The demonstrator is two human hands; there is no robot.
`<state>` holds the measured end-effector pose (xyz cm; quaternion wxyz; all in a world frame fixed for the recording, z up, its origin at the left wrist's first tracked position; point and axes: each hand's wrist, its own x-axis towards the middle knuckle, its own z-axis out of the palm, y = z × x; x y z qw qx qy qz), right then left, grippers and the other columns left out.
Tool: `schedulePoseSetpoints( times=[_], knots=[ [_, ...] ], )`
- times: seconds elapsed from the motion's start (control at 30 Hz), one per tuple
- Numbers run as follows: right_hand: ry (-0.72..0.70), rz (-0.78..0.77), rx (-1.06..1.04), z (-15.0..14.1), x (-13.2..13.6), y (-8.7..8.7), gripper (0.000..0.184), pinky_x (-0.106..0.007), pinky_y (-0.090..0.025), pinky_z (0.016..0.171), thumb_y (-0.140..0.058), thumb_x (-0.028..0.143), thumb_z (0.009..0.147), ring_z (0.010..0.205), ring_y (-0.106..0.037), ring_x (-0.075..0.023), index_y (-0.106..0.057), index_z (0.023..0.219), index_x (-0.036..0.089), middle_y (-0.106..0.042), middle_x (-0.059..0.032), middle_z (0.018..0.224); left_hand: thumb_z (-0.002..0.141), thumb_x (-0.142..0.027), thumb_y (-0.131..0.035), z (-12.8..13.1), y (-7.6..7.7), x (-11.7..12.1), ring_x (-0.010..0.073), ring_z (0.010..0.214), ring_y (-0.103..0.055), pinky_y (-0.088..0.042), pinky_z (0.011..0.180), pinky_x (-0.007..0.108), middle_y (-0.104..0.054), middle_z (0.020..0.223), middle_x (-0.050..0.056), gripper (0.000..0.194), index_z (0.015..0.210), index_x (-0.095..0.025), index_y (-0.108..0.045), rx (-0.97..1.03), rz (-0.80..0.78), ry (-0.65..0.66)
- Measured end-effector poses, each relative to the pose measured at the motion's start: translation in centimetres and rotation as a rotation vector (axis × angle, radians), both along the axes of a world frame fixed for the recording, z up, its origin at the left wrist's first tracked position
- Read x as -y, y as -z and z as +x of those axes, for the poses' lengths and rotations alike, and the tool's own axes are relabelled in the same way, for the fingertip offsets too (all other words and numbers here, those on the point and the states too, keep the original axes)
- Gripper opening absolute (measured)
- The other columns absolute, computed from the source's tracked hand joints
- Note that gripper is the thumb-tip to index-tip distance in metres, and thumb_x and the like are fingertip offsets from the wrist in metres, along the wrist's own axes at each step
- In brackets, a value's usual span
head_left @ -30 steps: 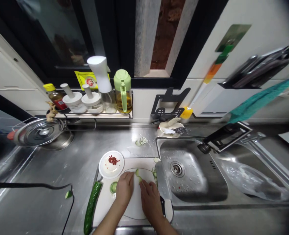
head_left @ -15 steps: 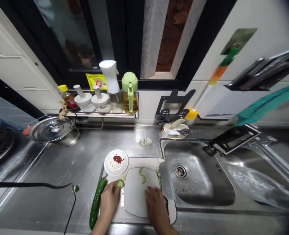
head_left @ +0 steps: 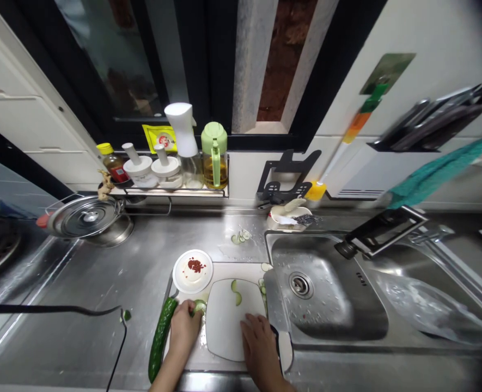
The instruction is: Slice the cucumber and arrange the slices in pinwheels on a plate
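My left hand (head_left: pixel 184 325) pinches pale green cucumber slices (head_left: pixel 200 306) at the left edge of a white square plate (head_left: pixel 224 329). My right hand (head_left: pixel 260 344) lies on the plate's right side, fingers stretched out, holding nothing. Two curved cucumber slices (head_left: pixel 237 294) rest on the plate, which sits on a light cutting board (head_left: pixel 194 360). A whole cucumber (head_left: pixel 161 338) lies along the board's left edge. Beside my right hand, a knife (head_left: pixel 276 299) with a wide blade lies on the board's right side, its dark handle partly hidden. More slices (head_left: pixel 262 285) lie next to the blade.
A round white dish (head_left: pixel 192 280) with red bits sits at the board's back left corner. The sink (head_left: pixel 326 344) is on the right. Behind stand a seasoning rack (head_left: pixel 175 191) and a lidded pot (head_left: pixel 112 231). Cucumber scraps (head_left: pixel 241 237) lie on the counter.
The whole view has shifted slightly. My left hand stays at the slices by the plate's left edge, its fingers now covering more of them. My right hand has barely moved.
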<state>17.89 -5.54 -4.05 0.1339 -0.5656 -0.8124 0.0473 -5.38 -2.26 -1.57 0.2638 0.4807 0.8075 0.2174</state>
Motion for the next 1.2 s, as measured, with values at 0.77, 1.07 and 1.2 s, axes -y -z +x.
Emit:
schedulePoseSetpoints(
  times=[0.77, 1.07, 1.2],
  knots=[
    [0.084, -0.454, -0.712, -3.1, -5.0, -4.7, 0.018, -0.035, -0.047, 0.083, -0.057, 0.021, 0.075, 0.092, -0.062, -0.0226, -0.069, 0.088, 0.022, -0.069, -0.0054, 0.091, 0.049, -0.054, -0.077, 3.0, -3.0, -0.7, 0.0086, 0.055, -0.046, -0.034, 0.057, 0.022, -0.055, 0.058, -0.004, 0.043, 0.062, -0.015, -0.062, 0.877, -0.137, 0.024],
    [0.104, -0.601, -0.735, -1.6, -6.5, -6.4, 0.013, -0.028, -0.043, 0.068, -0.053, 0.024, 0.076, 0.078, -0.059, -0.0182, -0.065, 0.073, 0.021, -0.065, -0.0012, 0.076, 0.061, -0.061, -0.071, 5.0, -3.0, -0.9, 0.0014, 0.037, -0.033, -0.014, 0.039, 0.015, -0.045, 0.050, -0.009, 0.052, 0.084, -0.016, -0.061, 1.129, -0.424, -0.234],
    [0.066, -0.629, -0.729, -1.1, -6.7, -7.0, 0.012, -0.028, -0.042, 0.069, -0.053, 0.023, 0.076, 0.079, -0.058, -0.0174, -0.065, 0.075, 0.021, -0.064, -0.0005, 0.077, 0.066, -0.052, -0.074, 5.9, -3.0, -1.2, 0.0022, 0.039, -0.046, -0.022, 0.037, 0.012, -0.059, 0.058, -0.004, 0.043, 0.085, -0.017, -0.057, 1.265, -0.538, -0.356]
  ],
)
